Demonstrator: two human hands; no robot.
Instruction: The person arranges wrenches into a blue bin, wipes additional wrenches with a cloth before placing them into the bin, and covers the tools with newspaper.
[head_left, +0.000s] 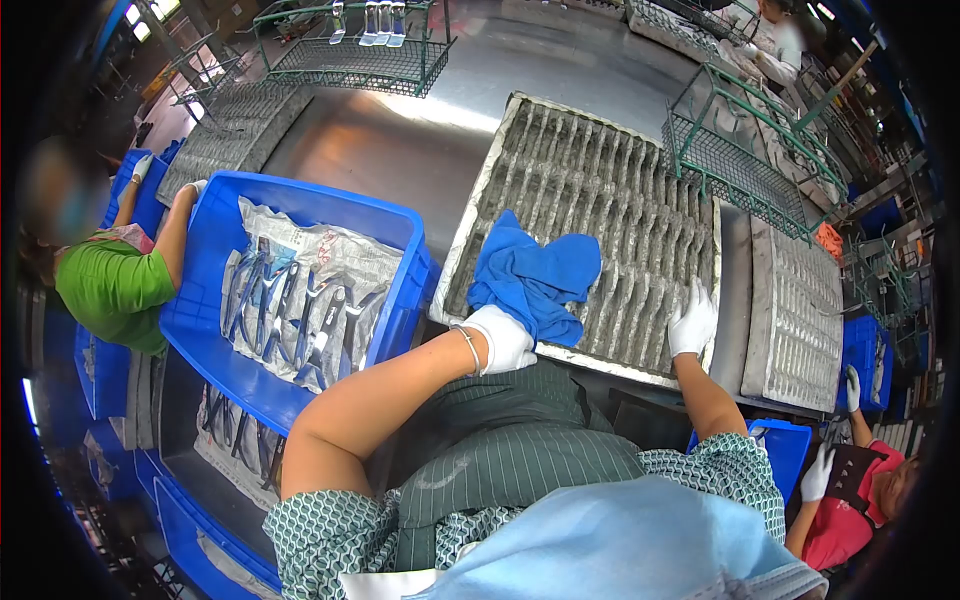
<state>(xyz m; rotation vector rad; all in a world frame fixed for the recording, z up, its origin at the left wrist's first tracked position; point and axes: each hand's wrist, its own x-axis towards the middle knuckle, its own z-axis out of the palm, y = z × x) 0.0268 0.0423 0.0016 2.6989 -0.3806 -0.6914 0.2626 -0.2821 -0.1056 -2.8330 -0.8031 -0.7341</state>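
Head view: a blue cloth (530, 270) lies bunched on the left part of a ridged grey tray (630, 250), with its lower folds reaching down to the near side, beside the gloved left hand (503, 340). That hand is at the tray's near left, its fingers curled in and partly hidden; it appears to touch the cloth, but whether it grips a fold cannot be told. The gloved right hand (694, 320) is open and empty, fingers extended and thumb apart, laid on the tray near its right edge. The cloth is judged light, limp and not fragile, best taken by a gathered fold at the middle or by its near end. It shows no firm long axis: one lobe points right, one peak points away from the body, and a tail trails nearer. The tray looks stiff and probably heavy, its ridges rough rather than slippery; the sound hold is by opposite side rims, one hand to each. Its narrow slots point away from the body, set in rows running across; wide-angle distortion leaves the longer side of the tray uncertain. A blue bin (330, 198) sits to the left, and a second ridged tray (800, 310) lies to the right, apart from the first.
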